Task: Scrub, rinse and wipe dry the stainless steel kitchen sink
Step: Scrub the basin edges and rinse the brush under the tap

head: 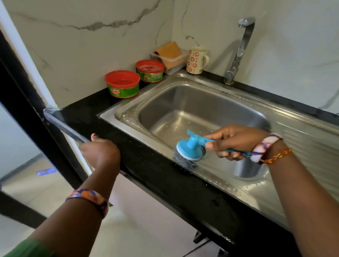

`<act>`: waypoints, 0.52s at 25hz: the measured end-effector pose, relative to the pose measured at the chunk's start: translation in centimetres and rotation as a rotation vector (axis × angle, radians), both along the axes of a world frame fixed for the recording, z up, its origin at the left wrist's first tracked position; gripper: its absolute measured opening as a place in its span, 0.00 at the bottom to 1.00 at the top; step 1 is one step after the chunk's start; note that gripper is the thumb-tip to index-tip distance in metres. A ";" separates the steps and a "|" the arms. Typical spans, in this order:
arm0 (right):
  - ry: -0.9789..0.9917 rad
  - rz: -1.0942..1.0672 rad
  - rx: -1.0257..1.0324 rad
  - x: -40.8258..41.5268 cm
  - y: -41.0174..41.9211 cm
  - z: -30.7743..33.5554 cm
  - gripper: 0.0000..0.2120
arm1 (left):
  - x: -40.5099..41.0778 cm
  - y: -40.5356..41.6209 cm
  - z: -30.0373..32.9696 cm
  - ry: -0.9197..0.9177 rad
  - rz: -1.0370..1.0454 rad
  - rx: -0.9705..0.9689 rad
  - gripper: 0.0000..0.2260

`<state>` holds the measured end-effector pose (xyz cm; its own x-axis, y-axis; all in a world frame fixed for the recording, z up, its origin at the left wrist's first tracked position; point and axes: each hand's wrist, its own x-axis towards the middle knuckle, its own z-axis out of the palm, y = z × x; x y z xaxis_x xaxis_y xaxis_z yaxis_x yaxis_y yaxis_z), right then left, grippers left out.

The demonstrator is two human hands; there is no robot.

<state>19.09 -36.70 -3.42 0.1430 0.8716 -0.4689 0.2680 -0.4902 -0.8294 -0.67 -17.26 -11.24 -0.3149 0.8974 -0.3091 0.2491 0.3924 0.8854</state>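
White marble-veined walls back a black counter holding the stainless steel sink, its rim flecked with suds. At ten o'clock from the basin stand two red-rimmed green tubs; the nearer tub reads "EXO". The right hand curls around the handle of a blue scrubber, whose steel-wool head presses the sink's near rim. The left hand grips the counter's edge at nine o'clock.

Brushed steel sink, glossy black stone counter, blue plastic scrubber, marble-look wall
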 end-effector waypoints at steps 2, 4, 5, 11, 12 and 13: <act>-0.057 -0.102 0.133 -1.9 3.7 -1.4 0.12 | -0.1 -0.2 0.2 -0.003 -0.009 0.005 0.21; -0.135 -0.189 0.204 -4.5 10.1 -2.7 0.12 | -0.1 -0.1 0.2 0.005 -0.005 0.012 0.20; -0.181 -0.205 0.213 -5.8 13.1 -3.1 0.12 | -0.1 -0.1 0.1 0.017 -0.003 0.010 0.20; -0.172 -0.050 0.156 -4.8 13.5 -1.9 0.12 | -0.2 0.4 -0.7 0.006 0.004 0.030 0.20; -0.127 -0.004 0.134 -3.3 10.8 -1.6 0.10 | -0.2 0.5 -0.8 -0.005 0.002 0.025 0.20; -0.056 0.025 0.095 -1.8 8.0 -1.3 0.08 | -0.2 0.4 -0.8 -0.015 -0.003 0.021 0.20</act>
<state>17.30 -28.69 -4.73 0.1448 0.9155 -0.3754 0.3263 -0.4024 -0.8553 -0.90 -16.82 -12.06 -0.3079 0.9045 -0.2950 0.2369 0.3732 0.8970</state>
